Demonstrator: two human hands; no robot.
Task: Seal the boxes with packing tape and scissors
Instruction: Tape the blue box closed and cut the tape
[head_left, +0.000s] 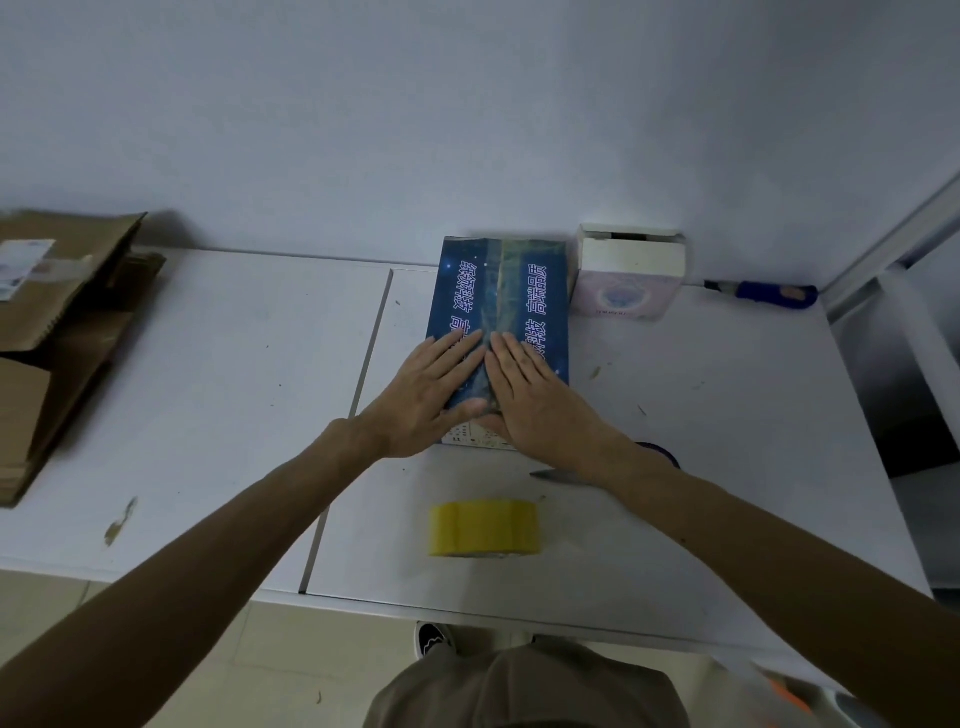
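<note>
Blue printed card formed the box (540, 291), flat on the table (234, 364) near the wall. Left hand (431, 389) and right hand (535, 400) lay flat, fingers straight, pressing its taped centre seam. Judged light, stiff, slippery: grip the long edges. The tape roll (483, 527) stood just in front.

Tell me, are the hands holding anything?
Nothing is gripped. The left hand and right hand lie flat, pressing the top of the blue box at its near end.

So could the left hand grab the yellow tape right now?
Probably yes. The left hand lies flat on the blue box, holding nothing, and the yellow tape sits close by with bare table between.
</note>
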